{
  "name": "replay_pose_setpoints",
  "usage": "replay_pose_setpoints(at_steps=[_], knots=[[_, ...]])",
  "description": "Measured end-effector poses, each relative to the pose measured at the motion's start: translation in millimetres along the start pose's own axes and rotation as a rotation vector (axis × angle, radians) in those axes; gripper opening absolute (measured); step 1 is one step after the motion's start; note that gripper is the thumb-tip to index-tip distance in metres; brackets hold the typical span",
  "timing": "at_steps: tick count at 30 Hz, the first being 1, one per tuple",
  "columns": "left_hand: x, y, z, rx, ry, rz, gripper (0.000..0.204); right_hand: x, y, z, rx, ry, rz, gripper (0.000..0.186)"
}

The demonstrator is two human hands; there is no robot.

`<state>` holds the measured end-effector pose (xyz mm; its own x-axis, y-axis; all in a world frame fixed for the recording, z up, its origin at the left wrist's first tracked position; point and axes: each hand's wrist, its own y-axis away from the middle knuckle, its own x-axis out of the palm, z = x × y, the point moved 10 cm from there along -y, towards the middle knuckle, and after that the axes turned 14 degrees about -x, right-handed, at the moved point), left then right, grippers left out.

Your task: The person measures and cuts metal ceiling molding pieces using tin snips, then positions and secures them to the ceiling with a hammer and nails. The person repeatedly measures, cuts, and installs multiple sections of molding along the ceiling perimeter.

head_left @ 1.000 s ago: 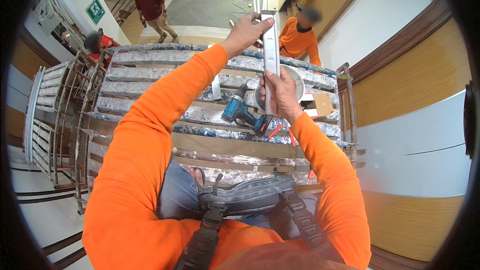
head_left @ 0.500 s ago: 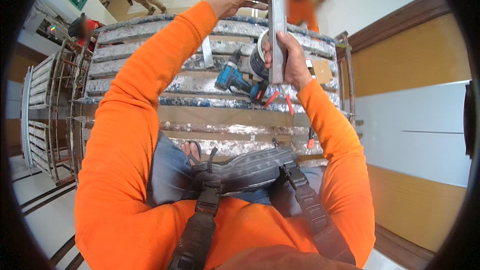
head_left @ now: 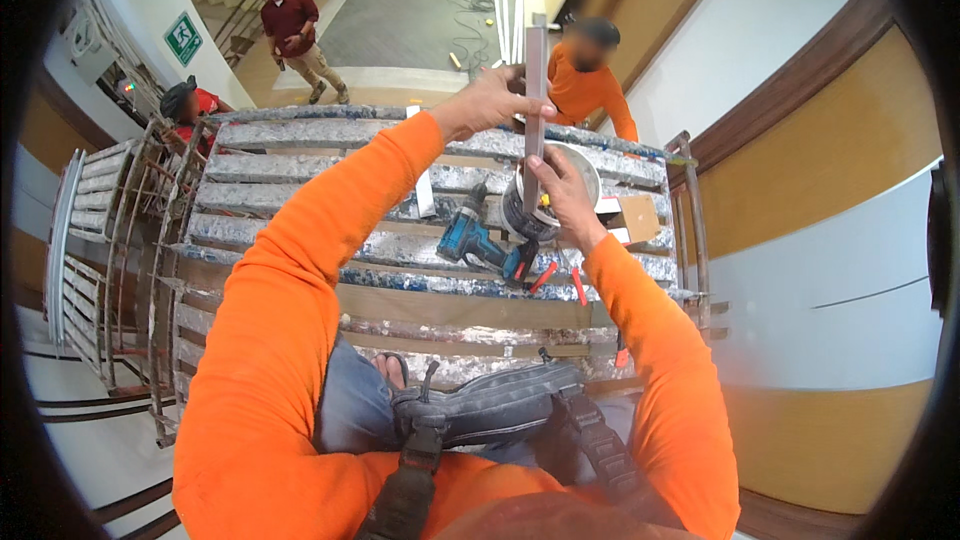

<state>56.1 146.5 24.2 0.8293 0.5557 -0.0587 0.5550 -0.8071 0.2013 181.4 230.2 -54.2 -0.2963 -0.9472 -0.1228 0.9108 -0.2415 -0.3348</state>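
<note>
A straight grey metal channel (head_left: 537, 52) stands nearly upright in front of me, its narrow side showing. My left hand (head_left: 492, 103) is closed around its middle, thumb across the near face and the other fingers partly hidden behind. Lower down, my right hand (head_left: 566, 195) grips the bottom end. Behind and below that hand sits a round bucket (head_left: 591, 162) with a pale inside, partly covered by the hand. A blue-and-black cordless drill (head_left: 470, 238) lies on the planks to the left of the bucket. Two red-handled tools (head_left: 579, 286) lie close to the drill's battery.
Paint-splattered scaffold planks (head_left: 290, 228) with gaps form the platform. An opened cardboard box (head_left: 638, 218) and a pale flat strip (head_left: 424, 195) lie on it. A person in orange (head_left: 585, 85) stands beyond the far edge; others stand at left. Metal rails (head_left: 697, 225) flank the right side.
The channel has turned to show a narrower side and sits lower against the background. My left hand has gone from outstretched fingers near its top to a grip around its middle. My view has tilted up.
</note>
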Motion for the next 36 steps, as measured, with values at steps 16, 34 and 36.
replay_pose_setpoints(at_steps=[16,34,36], knots=[[-21,-16,50,0.192,-0.99,-0.218,0.069,-369,280,-117,0.593,1.197,-0.304,0.034],[-32,9,40,0.301,-0.808,-0.412,0.028,-186,221,-52,0.197,0.228,-0.484,0.022],[-20,6,26,0.354,-0.615,-0.342,0.024,-155,150,22,0.088,0.165,-0.316,0.023]])
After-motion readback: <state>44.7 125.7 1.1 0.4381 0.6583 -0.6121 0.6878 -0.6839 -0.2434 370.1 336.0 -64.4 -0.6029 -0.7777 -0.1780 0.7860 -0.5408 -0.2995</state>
